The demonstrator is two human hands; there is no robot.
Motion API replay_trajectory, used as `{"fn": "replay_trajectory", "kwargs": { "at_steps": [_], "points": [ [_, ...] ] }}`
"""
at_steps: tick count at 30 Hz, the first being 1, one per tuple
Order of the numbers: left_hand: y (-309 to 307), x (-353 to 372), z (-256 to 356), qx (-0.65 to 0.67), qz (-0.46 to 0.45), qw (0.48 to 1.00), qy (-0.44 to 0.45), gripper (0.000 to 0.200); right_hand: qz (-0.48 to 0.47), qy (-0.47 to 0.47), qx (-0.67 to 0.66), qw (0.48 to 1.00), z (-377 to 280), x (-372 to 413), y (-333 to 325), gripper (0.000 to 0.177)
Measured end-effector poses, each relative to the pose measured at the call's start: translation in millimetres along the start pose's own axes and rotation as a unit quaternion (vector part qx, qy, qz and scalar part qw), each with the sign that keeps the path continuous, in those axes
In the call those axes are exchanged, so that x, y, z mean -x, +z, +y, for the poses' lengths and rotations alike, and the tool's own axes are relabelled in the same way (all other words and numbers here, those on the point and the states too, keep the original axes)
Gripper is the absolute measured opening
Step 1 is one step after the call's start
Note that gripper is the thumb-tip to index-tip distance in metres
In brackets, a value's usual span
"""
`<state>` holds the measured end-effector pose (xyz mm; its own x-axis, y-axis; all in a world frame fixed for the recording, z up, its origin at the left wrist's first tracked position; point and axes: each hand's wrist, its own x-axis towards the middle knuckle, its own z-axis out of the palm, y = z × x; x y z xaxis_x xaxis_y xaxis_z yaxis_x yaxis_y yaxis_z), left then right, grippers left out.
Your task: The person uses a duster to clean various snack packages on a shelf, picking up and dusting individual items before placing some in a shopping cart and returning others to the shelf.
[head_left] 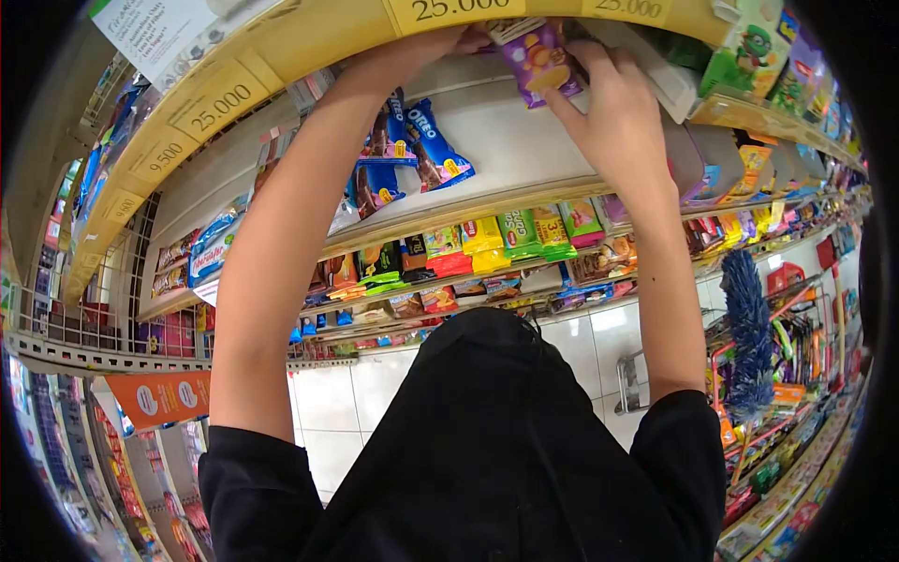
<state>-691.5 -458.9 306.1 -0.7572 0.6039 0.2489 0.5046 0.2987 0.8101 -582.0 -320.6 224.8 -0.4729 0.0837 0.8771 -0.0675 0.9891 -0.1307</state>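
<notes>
A purple snack packet (538,66) with round yellowish pictures stands at the upper shelf. My right hand (618,103) grips it from the right, thumb on its front near the lower edge and fingers by its side. Reaching in from the left, my left hand (449,45) is at the packet's upper left, partly behind the yellow price rail; its fingers are mostly hidden, so their grip does not show. Blue Oreo packets (435,145) lie on the white shelf (524,155) below my left hand and beside my left forearm.
The curved yellow price rail (309,66) crosses above. Lower shelves carry colourful snack packs (520,234). A wire rack divider (122,272) stands left. At right are a blue duster (746,337) and a red-framed rack of goods (787,375). White floor tiles (384,379) show below.
</notes>
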Motion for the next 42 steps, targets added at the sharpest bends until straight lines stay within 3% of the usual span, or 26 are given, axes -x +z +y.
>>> {"fn": "replay_trajectory", "kwargs": {
  "at_steps": [3, 6, 9, 15, 18, 24, 27, 33, 39, 42],
  "points": [
    [5.7, -26.7, -8.4, -0.001, 0.014, 0.999, 0.043, 0.041, -0.168, 0.063, -0.074, 0.981, 6.6, -10.3, 7.0, 0.031],
    [15.1, -46.4, -19.5, 0.005, 0.02, 0.997, 0.08, 0.039, -0.206, 0.019, -0.073, 0.976, 41.5, -13.1, 39.5, 0.025],
    [22.8, -61.7, -25.2, 0.015, 0.023, 0.994, 0.104, 0.038, -0.181, 0.005, -0.047, 0.982, 58.9, -11.7, 55.5, 0.026],
    [31.2, -76.4, -33.9, 0.023, 0.034, 0.99, 0.135, 0.034, -0.243, 0.012, -0.032, 0.969, 68.9, -11.5, 60.5, 0.033],
    [34.3, -81.0, -35.4, 0.025, 0.042, 0.988, 0.148, 0.032, -0.191, -0.047, -0.061, 0.978, 70.9, -7.4, 62.6, 0.034],
    [40.5, -84.2, -39.5, 0.031, 0.052, 0.984, 0.169, 0.028, -0.238, 0.004, -0.073, 0.969, 66.8, -19.2, 48.5, 0.03],
    [42.2, -86.5, -39.9, 0.03, 0.059, 0.981, 0.183, 0.027, -0.182, -0.013, -0.053, 0.982, 76.6, -13.4, 58.9, 0.03],
    [46.5, -91.7, -42.1, 0.033, 0.065, 0.977, 0.199, 0.023, -0.244, -0.005, -0.077, 0.967, 78.8, -17.1, 60.3, 0.031],
    [50.4, -96.9, -47.9, 0.029, 0.075, 0.972, 0.222, 0.02, -0.245, -0.02, -0.076, 0.966, 85.4, -8.1, 67.2, 0.036],
    [53.9, -100.8, -53.7, 0.02, 0.088, 0.964, 0.249, 0.018, -0.315, 0.018, -0.013, 0.949, 69.0, -15.3, 44.9, 0.036]
  ]
}}
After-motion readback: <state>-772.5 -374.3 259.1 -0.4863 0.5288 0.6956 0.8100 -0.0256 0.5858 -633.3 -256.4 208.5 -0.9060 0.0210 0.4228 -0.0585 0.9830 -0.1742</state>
